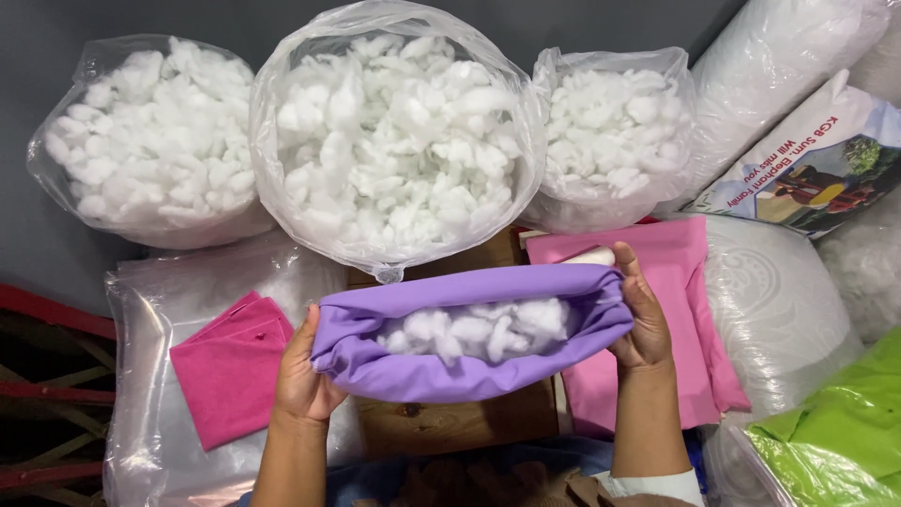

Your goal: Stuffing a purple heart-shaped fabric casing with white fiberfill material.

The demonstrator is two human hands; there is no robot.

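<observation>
Three clear bags of white stuffing (pixel 394 141) are sitting across the top of the frame. At lower centre, a purple cover (pixel 441 366), partly stuffed, is gaping open. The left hand (pixel 305 380) and right hand (pixel 643 319) are clamping their fingers on its ends. Pink cloths (pixel 230 366) are lying lower left.

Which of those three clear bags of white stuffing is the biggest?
The middle bag, directly above the purple cover; its round opening is wider than the left bag and right bag.
</observation>
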